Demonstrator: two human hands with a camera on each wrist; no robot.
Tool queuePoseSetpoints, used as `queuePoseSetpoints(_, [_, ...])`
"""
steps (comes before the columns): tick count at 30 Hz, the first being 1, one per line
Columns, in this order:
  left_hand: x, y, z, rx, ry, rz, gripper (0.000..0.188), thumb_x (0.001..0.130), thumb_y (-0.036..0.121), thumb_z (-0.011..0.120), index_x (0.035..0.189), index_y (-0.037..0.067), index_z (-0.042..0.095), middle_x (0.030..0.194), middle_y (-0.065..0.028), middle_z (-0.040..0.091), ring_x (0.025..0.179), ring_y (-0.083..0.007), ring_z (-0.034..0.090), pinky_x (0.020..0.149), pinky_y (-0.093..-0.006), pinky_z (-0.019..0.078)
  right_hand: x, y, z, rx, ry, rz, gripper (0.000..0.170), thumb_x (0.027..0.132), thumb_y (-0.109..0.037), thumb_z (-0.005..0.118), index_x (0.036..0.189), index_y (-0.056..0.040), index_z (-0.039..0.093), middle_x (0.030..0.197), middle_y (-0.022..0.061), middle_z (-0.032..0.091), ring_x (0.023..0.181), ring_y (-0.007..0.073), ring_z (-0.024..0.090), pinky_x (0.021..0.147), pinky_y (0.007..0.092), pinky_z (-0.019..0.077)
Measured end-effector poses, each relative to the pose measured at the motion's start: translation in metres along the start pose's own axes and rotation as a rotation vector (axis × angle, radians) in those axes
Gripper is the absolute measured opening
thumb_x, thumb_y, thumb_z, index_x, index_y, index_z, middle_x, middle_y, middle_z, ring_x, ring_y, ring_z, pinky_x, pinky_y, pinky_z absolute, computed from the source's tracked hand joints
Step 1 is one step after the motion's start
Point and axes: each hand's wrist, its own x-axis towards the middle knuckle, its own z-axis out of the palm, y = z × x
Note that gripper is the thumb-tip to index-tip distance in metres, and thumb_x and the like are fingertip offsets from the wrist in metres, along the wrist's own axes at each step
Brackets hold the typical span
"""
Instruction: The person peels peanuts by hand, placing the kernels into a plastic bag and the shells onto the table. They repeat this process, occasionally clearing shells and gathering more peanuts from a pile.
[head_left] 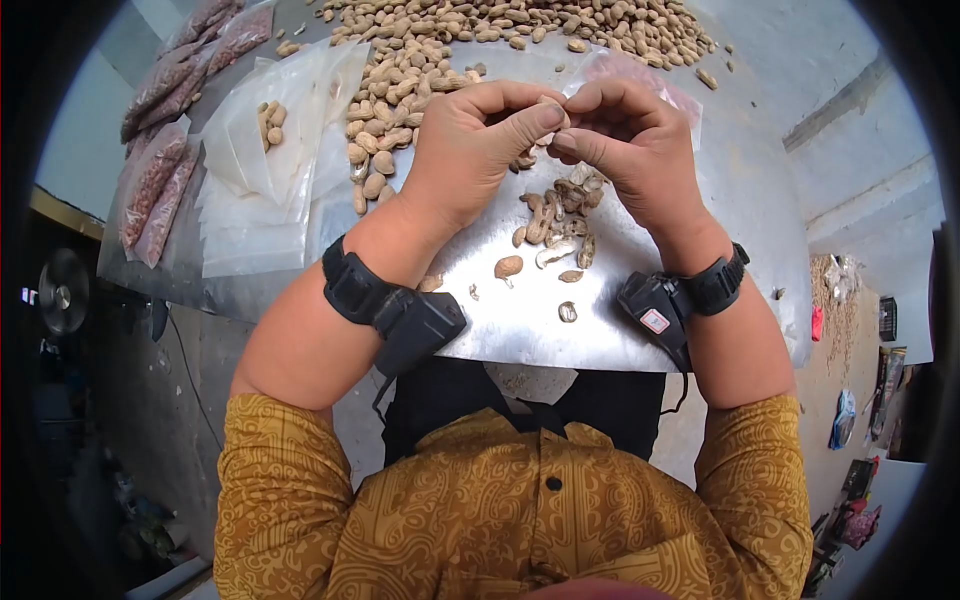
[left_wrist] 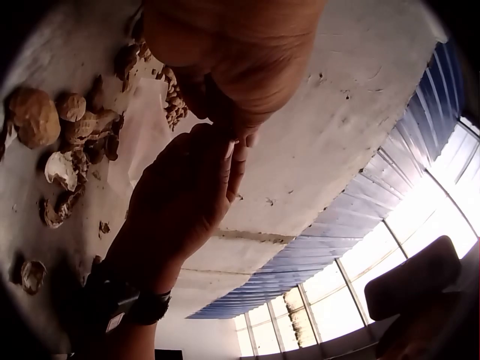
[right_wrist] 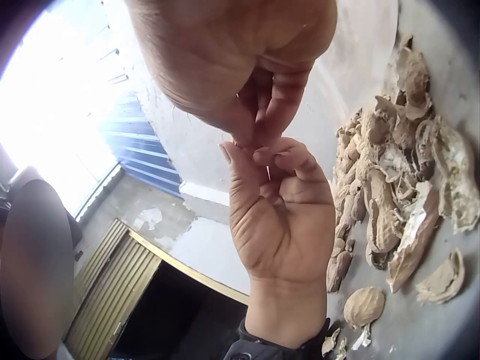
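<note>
My left hand (head_left: 470, 150) and right hand (head_left: 645, 155) meet fingertip to fingertip above the metal table (head_left: 720, 290). Thumbs and forefingers of both pinch a small peanut, mostly hidden by the fingers. In the right wrist view the left hand (right_wrist: 281, 217) shows its palm side, its fingertips right at those of the right hand (right_wrist: 240, 60). Below the hands lies a heap of cracked peanut shells (head_left: 565, 210), with a few loose pieces nearer the table's front edge. Whole unshelled peanuts (head_left: 400, 85) spread just beyond the left hand.
More unshelled peanuts (head_left: 520, 20) cover the back of the table. Clear plastic bags (head_left: 250, 235) lie flat at the left, a few peanuts (head_left: 271, 122) on top. Filled bags of reddish kernels (head_left: 155, 190) line the far left edge. A pinkish bag (head_left: 685, 100) lies behind the right hand.
</note>
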Motion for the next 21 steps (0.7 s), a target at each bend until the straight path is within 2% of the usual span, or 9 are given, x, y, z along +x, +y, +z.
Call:
queuePoseSetpoints(4, [-0.003,0.002,0.005,0.152,-0.031,0.1,0.016,0.085,0.014,0.063,0.09,-0.001,0.063,0.082,-0.004,0.063,0.071,-0.008,0.056,0.064,-0.0215,0.0461,0.0,-0.008,-0.002,0.018,-0.089,0.089,0.034,0.078,-0.008,0.069,0.109,0.0021,0.058,0.073,0.003,0.06,0.067,0.009,0.061,0.059,0.021,0.0508])
queuePoseSetpoints(5, [-0.003,0.005,0.007,0.054,-0.026,0.077,0.012,0.084,0.01,0.063,0.081,-0.002,0.063,0.076,-0.0042,0.064,0.071,-0.0078,0.058,0.062,-0.0211,0.046,0.0,-0.009,-0.002,-0.019,-0.095,0.109,0.033,0.078,-0.009,0.07,0.108,0.0013,0.06,0.071,0.0027,0.06,0.062,0.0077,0.059,0.056,0.021,0.0497])
queuePoseSetpoints(8, [-0.003,0.0,0.004,0.224,-0.013,0.115,0.013,0.082,0.012,0.064,0.081,-0.001,0.063,0.073,-0.0034,0.063,0.068,-0.0073,0.055,0.06,-0.022,0.0443,-0.002,-0.013,-0.001,-0.083,-0.118,0.095,0.03,0.078,-0.009,0.069,0.106,-0.0002,0.062,0.07,0.002,0.06,0.06,0.0071,0.058,0.054,0.0208,0.0483])
queuePoseSetpoints(12, [-0.003,0.001,0.002,0.265,-0.018,0.087,0.014,0.081,0.013,0.064,0.08,-0.001,0.063,0.072,-0.003,0.062,0.066,-0.0066,0.053,0.059,-0.0225,0.0426,-0.004,-0.014,0.0,-0.214,-0.107,0.042,0.028,0.077,-0.01,0.07,0.104,-0.002,0.065,0.068,0.0007,0.061,0.059,0.0047,0.054,0.052,0.0193,0.0442])
queuePoseSetpoints(17, [-0.003,0.001,0.0,0.326,-0.019,0.128,0.013,0.08,0.012,0.064,0.08,-0.001,0.064,0.071,-0.0027,0.062,0.067,-0.0061,0.052,0.059,-0.0223,0.0419,-0.004,-0.014,0.0,-0.225,-0.106,0.056,0.028,0.077,-0.01,0.069,0.105,-0.0035,0.065,0.069,0.0008,0.061,0.059,0.0044,0.054,0.052,0.0195,0.0437])
queuePoseSetpoints(21, [-0.003,0.005,0.004,0.194,-0.017,0.041,0.014,0.083,0.013,0.063,0.081,0.0,0.065,0.072,-0.0018,0.061,0.065,-0.0057,0.051,0.057,-0.0213,0.0408,-0.002,-0.017,-0.003,-0.176,-0.153,0.078,0.026,0.079,-0.008,0.067,0.104,-0.0017,0.063,0.07,0.0018,0.062,0.059,0.0057,0.057,0.051,0.0194,0.046])
